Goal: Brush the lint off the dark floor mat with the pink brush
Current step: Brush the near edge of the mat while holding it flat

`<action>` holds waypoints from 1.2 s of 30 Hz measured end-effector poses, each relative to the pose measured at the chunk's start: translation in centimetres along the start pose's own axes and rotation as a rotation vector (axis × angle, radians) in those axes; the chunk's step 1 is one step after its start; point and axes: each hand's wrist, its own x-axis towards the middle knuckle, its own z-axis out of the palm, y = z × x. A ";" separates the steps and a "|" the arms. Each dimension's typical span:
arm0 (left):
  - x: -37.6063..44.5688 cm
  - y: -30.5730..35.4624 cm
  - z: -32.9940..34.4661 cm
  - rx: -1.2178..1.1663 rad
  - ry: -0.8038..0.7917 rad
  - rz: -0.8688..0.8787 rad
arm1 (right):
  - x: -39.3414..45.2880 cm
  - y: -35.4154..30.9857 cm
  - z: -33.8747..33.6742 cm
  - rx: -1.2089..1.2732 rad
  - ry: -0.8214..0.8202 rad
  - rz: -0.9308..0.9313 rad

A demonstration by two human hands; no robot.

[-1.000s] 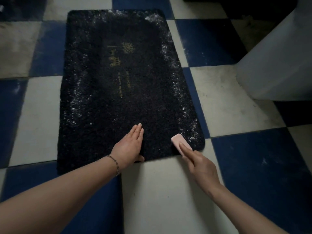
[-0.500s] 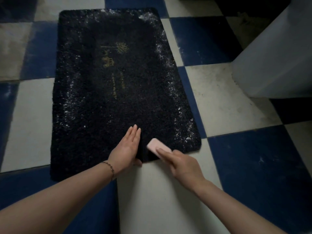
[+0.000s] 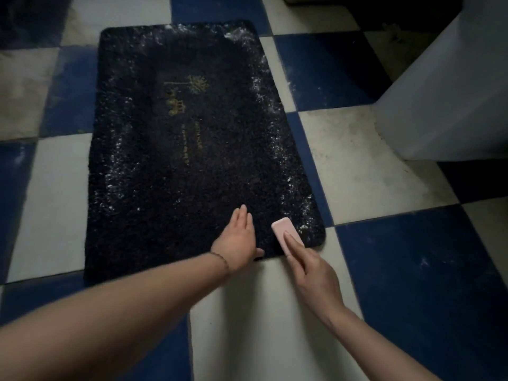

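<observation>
The dark floor mat lies flat on a checkered tile floor, with gold markings near its middle and white lint along its left, right and far edges. My left hand presses flat on the mat's near edge, fingers together, holding nothing. My right hand grips the pink brush, which rests on the mat near its near right corner, just right of my left hand.
Blue and white floor tiles surround the mat. A pale, bulky object stands at the right, close to the mat's far right side. The top right corner is dark.
The brush swept left toward my left hand, then moved back to the right and a little further onto the mat. My left hand stayed pressed on the near edge.
</observation>
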 end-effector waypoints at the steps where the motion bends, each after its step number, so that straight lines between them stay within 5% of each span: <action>1: 0.2 1.1 0.9 -0.046 0.039 -0.029 | 0.2 -0.3 0.3 0.029 0.008 0.004; 7: -0.5 3.4 4.4 -0.256 0.276 -0.104 | 1.3 -1.4 1.3 0.027 -0.073 -0.047; 17: -0.9 3.1 4.5 -0.220 0.287 -0.115 | 1.9 2.3 -2.7 0.001 -0.047 0.096; 29: -1.2 3.1 4.0 -0.248 0.276 -0.217 | 3.7 -2.4 0.3 -0.143 -0.147 -0.083; 36: -1.3 3.7 3.6 -0.241 0.242 -0.251 | 3.1 0.6 -1.3 -0.015 -0.054 0.082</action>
